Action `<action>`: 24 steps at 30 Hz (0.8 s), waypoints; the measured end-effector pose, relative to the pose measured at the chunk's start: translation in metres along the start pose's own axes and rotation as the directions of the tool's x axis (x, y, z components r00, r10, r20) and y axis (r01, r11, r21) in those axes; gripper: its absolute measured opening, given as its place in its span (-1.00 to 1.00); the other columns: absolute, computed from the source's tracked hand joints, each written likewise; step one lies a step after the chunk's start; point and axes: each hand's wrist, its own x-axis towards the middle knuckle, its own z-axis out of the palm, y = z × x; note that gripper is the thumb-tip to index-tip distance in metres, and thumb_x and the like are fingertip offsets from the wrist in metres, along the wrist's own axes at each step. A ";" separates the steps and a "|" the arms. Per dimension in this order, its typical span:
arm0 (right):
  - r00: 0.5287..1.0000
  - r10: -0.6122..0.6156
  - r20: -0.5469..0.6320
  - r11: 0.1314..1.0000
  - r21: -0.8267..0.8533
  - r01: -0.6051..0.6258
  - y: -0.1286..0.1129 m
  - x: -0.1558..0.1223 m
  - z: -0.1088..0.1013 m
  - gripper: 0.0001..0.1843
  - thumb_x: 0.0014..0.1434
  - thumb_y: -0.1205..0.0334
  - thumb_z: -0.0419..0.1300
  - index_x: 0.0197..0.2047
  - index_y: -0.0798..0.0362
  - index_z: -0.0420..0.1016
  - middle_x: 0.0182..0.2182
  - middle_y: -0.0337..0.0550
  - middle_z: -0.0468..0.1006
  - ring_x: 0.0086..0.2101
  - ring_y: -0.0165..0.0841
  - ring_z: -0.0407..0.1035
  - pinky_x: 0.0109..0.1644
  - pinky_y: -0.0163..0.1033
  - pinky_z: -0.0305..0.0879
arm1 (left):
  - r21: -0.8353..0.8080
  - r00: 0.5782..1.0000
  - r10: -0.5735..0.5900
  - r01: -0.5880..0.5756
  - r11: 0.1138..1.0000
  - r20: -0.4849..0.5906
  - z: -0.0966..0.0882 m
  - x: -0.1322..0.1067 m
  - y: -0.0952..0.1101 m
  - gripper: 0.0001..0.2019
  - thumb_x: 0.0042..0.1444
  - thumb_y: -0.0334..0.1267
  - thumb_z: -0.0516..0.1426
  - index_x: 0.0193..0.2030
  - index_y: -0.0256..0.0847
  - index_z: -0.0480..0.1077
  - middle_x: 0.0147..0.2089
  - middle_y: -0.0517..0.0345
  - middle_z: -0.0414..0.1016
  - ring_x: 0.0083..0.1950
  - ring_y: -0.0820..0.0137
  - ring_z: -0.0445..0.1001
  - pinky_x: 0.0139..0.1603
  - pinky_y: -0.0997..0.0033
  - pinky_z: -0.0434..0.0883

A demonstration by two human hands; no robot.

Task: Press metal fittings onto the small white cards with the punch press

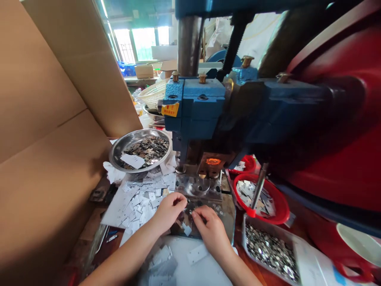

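Note:
My left hand (170, 210) is over the front of the press's metal bed (224, 222), its thumb and fingers pinched together. Whatever lies between those fingertips is too small to make out. My right hand (212, 229) is just to the right, also pinched, with a tiny bit at its fingertips that I cannot name. A small pale plate (187, 229) lies on the bed below the gap between my hands. Behind them is the clear guard plate (198, 186) under the blue press head (198, 111). Flat white metal pieces (139, 206) are heaped left of my left hand.
A steel bowl (117, 159) of dark metal parts stands back left, beside a tall cardboard sheet (53, 139). On the right are a red basket (284, 210) with flat pieces, an upright metal rod (259, 186), a bin of small shiny parts (270, 250) and a large red wheel (342, 131).

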 end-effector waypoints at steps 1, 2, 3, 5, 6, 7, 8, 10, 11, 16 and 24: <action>1.000 0.016 -0.006 1.000 0.022 -0.016 0.002 0.000 0.001 -0.71 0.21 0.14 0.02 -0.48 0.03 0.39 -0.46 -0.16 0.46 -0.36 -0.30 0.35 -0.26 -0.26 0.23 | 0.107 0.993 0.097 -0.090 0.990 -0.065 -0.006 0.006 0.000 -0.84 0.10 -0.21 0.08 -0.24 -0.20 0.41 -0.35 0.18 0.41 -0.40 0.39 0.40 -0.36 0.42 0.37; 0.999 0.032 -0.009 0.999 0.038 -0.032 0.003 -0.001 0.001 -0.71 0.20 0.12 0.02 -0.49 0.03 0.39 -0.48 -0.16 0.45 -0.37 -0.30 0.35 -0.27 -0.26 0.23 | 0.242 0.971 0.207 -0.172 0.955 -0.124 -0.012 0.013 0.000 -0.84 0.12 -0.25 0.07 -0.20 -0.18 0.42 -0.27 0.14 0.44 -0.30 0.35 0.43 -0.25 0.38 0.40; 0.999 0.047 -0.009 0.998 0.048 -0.046 0.005 -0.002 0.001 -0.70 0.20 0.10 0.02 -0.49 0.03 0.39 -0.48 -0.16 0.45 -0.38 -0.30 0.35 -0.28 -0.26 0.22 | 0.378 0.936 0.314 -0.236 0.895 -0.160 -0.019 0.022 0.001 -0.83 0.13 -0.30 0.06 -0.16 -0.17 0.42 -0.18 0.10 0.45 -0.19 0.32 0.44 -0.13 0.33 0.39; 0.997 0.071 -0.012 0.996 0.059 -0.070 0.007 -0.004 0.002 -0.68 0.19 0.06 0.02 -0.48 0.03 0.41 -0.49 -0.16 0.46 -0.39 -0.30 0.35 -0.29 -0.27 0.22 | 0.613 0.883 0.435 -0.246 0.751 -0.178 -0.031 0.044 0.003 -0.79 0.15 -0.39 0.01 -0.14 -0.16 0.42 -0.08 0.06 0.44 -0.05 0.28 0.43 0.04 0.28 0.34; 0.997 0.079 -0.012 0.995 0.062 -0.078 0.008 -0.006 0.002 -0.68 0.19 0.05 0.02 -0.47 0.03 0.43 -0.49 -0.16 0.46 -0.39 -0.30 0.35 -0.29 -0.27 0.23 | 0.636 0.876 0.440 -0.227 0.737 -0.197 -0.035 0.056 0.004 -0.75 0.14 -0.42 0.02 -0.08 -0.17 0.41 -0.02 0.03 0.42 -0.01 0.26 0.42 0.07 0.27 0.32; 0.996 0.084 -0.014 0.994 0.066 -0.083 0.008 -0.007 0.003 -0.67 0.19 0.04 0.02 -0.46 0.03 0.43 -0.48 -0.16 0.46 -0.39 -0.30 0.36 -0.29 -0.27 0.23 | 0.652 0.871 0.442 -0.209 0.728 -0.215 -0.037 0.067 0.005 -0.69 0.14 -0.43 0.02 0.01 -0.17 0.37 0.06 0.00 0.38 0.03 0.23 0.40 0.10 0.25 0.30; 0.996 0.087 -0.016 0.994 0.069 -0.086 0.007 -0.009 0.003 -0.66 0.19 0.02 0.02 -0.45 0.03 0.44 -0.48 -0.16 0.47 -0.39 -0.30 0.36 -0.29 -0.27 0.23 | 0.662 0.868 0.439 -0.190 0.725 -0.231 -0.038 0.077 0.005 -0.63 0.13 -0.44 0.03 0.09 -0.18 0.31 0.13 -0.04 0.33 0.06 0.20 0.39 0.11 0.24 0.29; 0.996 0.090 -0.020 0.993 0.073 -0.088 0.005 -0.011 0.004 -0.65 0.19 0.00 0.01 -0.45 0.03 0.45 -0.48 -0.15 0.47 -0.39 -0.30 0.36 -0.30 -0.27 0.23 | 0.666 0.869 0.431 -0.173 0.726 -0.244 -0.036 0.094 0.007 -0.55 0.11 -0.43 0.06 0.17 -0.18 0.25 0.19 -0.07 0.28 0.10 0.18 0.36 0.12 0.24 0.28; 0.996 0.089 -0.021 0.993 0.074 -0.088 0.004 -0.011 0.004 -0.63 0.19 -0.01 0.01 -0.45 0.03 0.45 -0.48 -0.15 0.47 -0.40 -0.30 0.36 -0.30 -0.27 0.23 | 0.668 0.871 0.427 -0.169 0.724 -0.243 -0.035 0.100 0.007 -0.57 0.11 -0.43 0.07 0.15 -0.18 0.27 0.18 -0.06 0.29 0.10 0.18 0.36 0.12 0.26 0.28; 0.992 0.123 -0.026 0.986 0.113 -0.119 -0.003 -0.008 0.000 -0.57 0.18 -0.09 0.01 -0.47 0.04 0.47 -0.52 -0.15 0.45 -0.46 -0.31 0.34 -0.37 -0.29 0.22 | 0.661 0.874 0.429 -0.186 0.727 -0.227 -0.036 0.098 0.012 -0.82 0.20 -0.34 0.01 -0.23 -0.20 0.45 -0.12 0.01 0.49 -0.04 0.23 0.44 0.05 0.29 0.30; 0.970 0.229 0.080 0.898 0.368 -0.242 -0.025 0.005 -0.004 -0.62 0.10 -0.08 0.08 -0.48 0.07 0.41 -0.58 -0.23 0.36 -0.51 -0.38 0.23 -0.44 -0.33 0.17 | 0.191 0.883 0.362 -0.316 0.929 -0.298 -0.040 -0.002 0.018 -0.77 0.24 -0.16 0.01 -0.09 -0.16 0.40 0.00 0.01 0.47 -0.04 0.26 0.44 -0.07 0.34 0.36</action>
